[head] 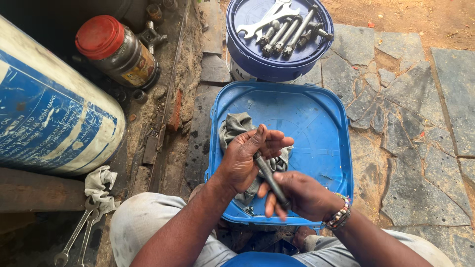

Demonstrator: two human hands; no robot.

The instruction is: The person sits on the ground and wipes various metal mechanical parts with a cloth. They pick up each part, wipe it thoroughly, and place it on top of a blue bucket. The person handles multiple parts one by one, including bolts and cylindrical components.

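My left hand [247,157] grips the upper end of a long dark bolt [269,174] together with a grey rag [235,127] that drapes under it. My right hand [297,194] holds the bolt's lower end, fingers curled round it; a beaded bracelet sits on that wrist. Both hands hover over a square blue plastic lid [307,123] that rests in front of my knees.
A round blue bucket lid [252,52] behind holds several bolts [292,32] and spanners [267,17]. At left lie a large blue-and-white drum [49,113], a dark jar with a red cap [116,49], a white cloth [99,185] and two spanners [76,235]. Stone paving lies at right.
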